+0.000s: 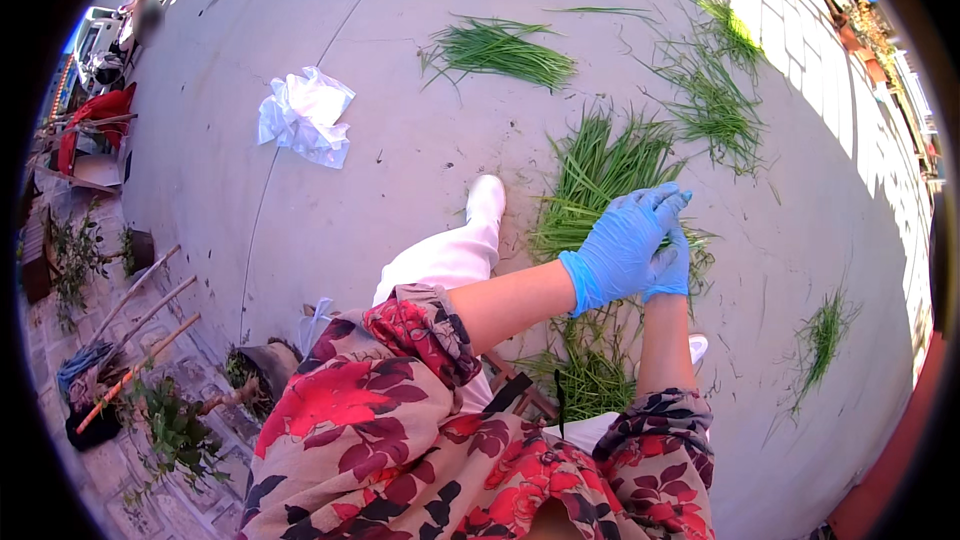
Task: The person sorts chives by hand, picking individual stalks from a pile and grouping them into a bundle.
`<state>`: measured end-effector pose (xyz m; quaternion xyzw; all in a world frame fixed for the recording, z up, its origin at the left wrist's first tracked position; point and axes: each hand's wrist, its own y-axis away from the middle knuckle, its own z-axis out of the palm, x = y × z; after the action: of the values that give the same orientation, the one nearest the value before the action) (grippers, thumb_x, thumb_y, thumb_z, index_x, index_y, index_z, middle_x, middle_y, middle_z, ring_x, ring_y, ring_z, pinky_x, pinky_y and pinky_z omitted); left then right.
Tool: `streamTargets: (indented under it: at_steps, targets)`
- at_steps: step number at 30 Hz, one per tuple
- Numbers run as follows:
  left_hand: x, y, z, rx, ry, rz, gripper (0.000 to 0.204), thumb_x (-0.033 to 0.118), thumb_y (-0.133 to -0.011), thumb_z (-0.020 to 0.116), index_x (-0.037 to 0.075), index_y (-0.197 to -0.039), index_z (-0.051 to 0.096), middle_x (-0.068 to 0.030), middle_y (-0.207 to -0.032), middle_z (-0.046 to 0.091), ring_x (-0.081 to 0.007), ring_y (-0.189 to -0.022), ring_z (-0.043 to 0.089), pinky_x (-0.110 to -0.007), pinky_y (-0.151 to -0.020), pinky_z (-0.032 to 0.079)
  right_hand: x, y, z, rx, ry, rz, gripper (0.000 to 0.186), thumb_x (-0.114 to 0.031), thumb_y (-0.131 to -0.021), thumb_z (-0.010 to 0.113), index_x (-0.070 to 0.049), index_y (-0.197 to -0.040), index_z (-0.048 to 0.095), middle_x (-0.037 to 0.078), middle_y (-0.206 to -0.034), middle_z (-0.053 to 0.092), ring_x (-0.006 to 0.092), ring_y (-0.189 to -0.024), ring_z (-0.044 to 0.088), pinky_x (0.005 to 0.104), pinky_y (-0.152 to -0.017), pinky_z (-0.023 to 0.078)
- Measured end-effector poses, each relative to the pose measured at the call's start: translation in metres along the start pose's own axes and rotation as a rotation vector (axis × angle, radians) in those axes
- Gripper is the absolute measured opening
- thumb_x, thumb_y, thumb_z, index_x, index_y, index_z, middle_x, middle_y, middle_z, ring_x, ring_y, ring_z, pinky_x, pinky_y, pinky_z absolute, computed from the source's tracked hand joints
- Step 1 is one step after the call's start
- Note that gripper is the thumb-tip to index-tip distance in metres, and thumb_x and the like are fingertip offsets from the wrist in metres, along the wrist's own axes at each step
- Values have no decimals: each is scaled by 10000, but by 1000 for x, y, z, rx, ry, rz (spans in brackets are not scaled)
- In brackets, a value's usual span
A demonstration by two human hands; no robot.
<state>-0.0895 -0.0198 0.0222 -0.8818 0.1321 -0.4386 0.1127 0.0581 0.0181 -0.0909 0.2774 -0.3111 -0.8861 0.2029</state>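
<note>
My left hand (618, 245), in a blue glove, lies across my right hand (667, 265), also blue-gloved, above a large pile of long green blades (585, 165). The fingers of both hands are bent and pressed together; whatever they hold, if anything, is hidden. More loose green blades (590, 365) lie between my legs. My left white boot (485, 202) stands beside the pile.
Other bunches of green blades lie ahead (500, 55), upper right (720, 110) and far right (825, 335). A crumpled plastic bag (305, 115) is ahead left. Potted plants (165, 420), sticks (140, 370) and red cloth (85, 130) line the left side of the concrete ground (380, 140).
</note>
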Motion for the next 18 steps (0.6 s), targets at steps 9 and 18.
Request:
streamTargets:
  at_steps: [9,18]
  targets:
    - [-22,5,-52,70,255,-194,582,150,-755,622,-4,-1267,391,-216,-1230,437,-365,-1126,436,-387,-962,361,156,-112,116,-36,-262,222,229,-289,-903,476,-162,-1078,550,122,-1177,537,363,-1102,482,626,-909,354]
    - [-35,14,-70,97,357,-282,526,116,-767,605,-6,-1243,417,-219,-1224,456,-356,-1135,439,-382,-963,365,190,-138,120,21,-193,286,284,-277,-888,495,-139,-1135,525,114,-1208,486,349,-1104,466,586,-921,374]
